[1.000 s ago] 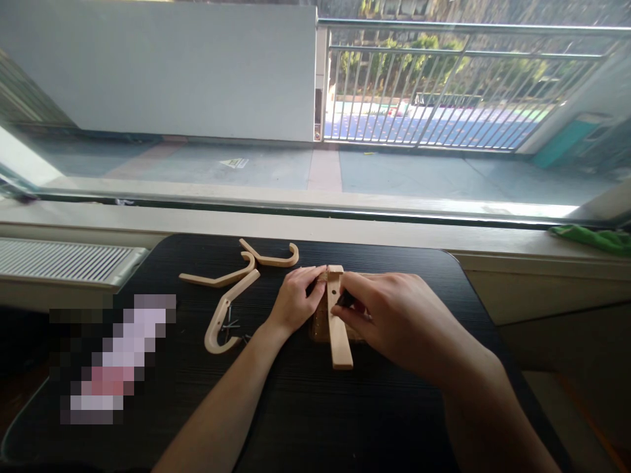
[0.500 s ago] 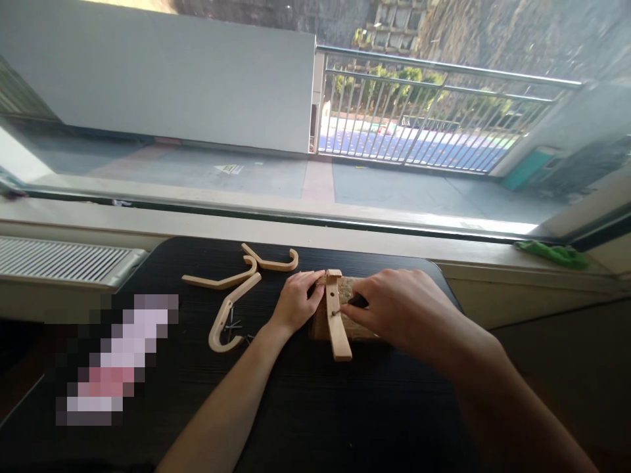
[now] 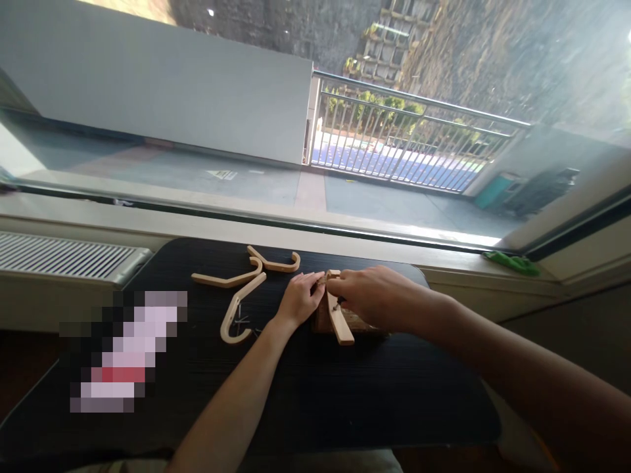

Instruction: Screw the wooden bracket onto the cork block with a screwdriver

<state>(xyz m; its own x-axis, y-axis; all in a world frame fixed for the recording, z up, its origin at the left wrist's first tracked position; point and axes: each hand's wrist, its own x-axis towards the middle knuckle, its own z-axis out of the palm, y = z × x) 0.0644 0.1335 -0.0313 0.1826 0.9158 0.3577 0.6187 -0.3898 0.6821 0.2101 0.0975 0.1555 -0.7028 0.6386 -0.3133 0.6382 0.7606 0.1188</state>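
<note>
On the black table [image 3: 320,394] a light wooden strip [image 3: 339,322] lies across a brown wooden block [image 3: 359,323]. My left hand [image 3: 298,301] presses its curled fingers against the far end of the strip and block. My right hand [image 3: 374,295] is closed in a pinch over the strip, gripping a small dark tool or screw that I cannot make out. Three curved wooden hooks lie to the left: one long hook [image 3: 240,309], a flat one [image 3: 224,280] and a far one [image 3: 276,264]. A few dark screws [image 3: 242,322] lie beside the long hook.
A blurred pink-and-white object [image 3: 123,355] lies at the table's left. Behind the table run a white sill and a ribbed radiator cover [image 3: 64,257]. A green cloth [image 3: 513,263] rests on the sill at right. A window looks onto a balcony railing.
The view has tilted up and to the right. My right hand has moved up the strip toward its far end, close to my left hand. The hooks have stayed put.
</note>
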